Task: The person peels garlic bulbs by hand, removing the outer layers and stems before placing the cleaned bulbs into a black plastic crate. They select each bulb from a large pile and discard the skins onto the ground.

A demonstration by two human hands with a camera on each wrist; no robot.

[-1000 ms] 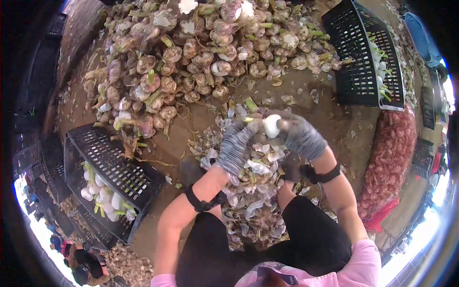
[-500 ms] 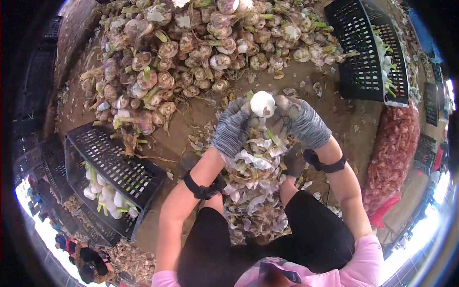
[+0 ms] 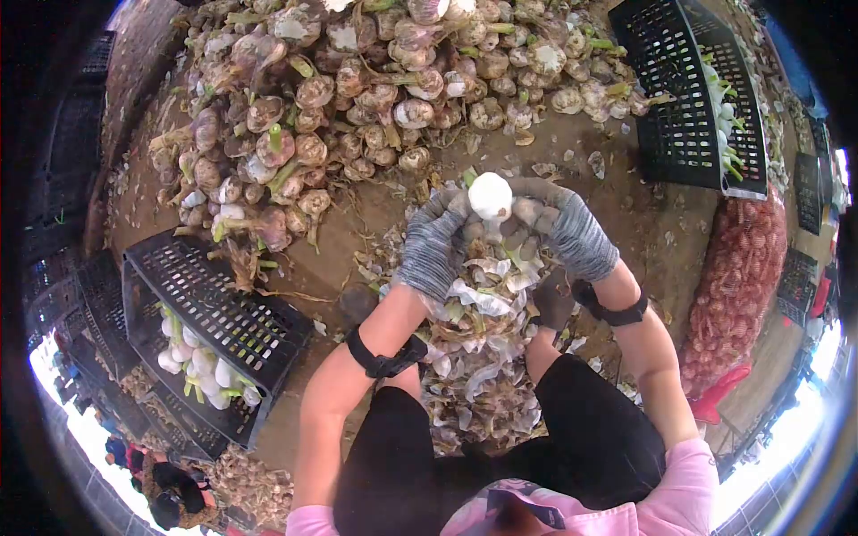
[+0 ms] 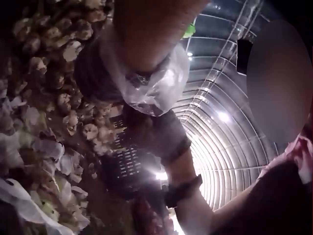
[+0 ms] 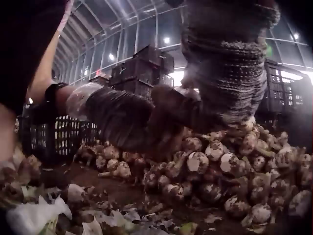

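Note:
Between the two gloved hands in the head view is a white, peeled-looking garlic bulb [image 3: 491, 196], with a bit of green stem at its upper left. My left hand [image 3: 433, 237], in a grey striped knit glove, grips the bulb from the left side. From the right, my right hand [image 3: 576, 228] in a matching glove pinches at the bulb with curled fingers. Both hands hover above a heap of loose garlic skins [image 3: 478, 357] lying between the legs. In the right wrist view the right glove [image 5: 225, 68] hides the bulb.
A large pile of unpeeled garlic [image 3: 357, 98] lies ahead. Black crates holding white bulbs stand at the left [image 3: 214, 295] and upper right [image 3: 666, 98]. A red mesh sack [image 3: 737, 286] of garlic lies at the right. Feet flank the skins.
Both hands have raised the bulb slightly up and left, and it has been turned so more of its white side shows. Over the last half second the hands hardly move.

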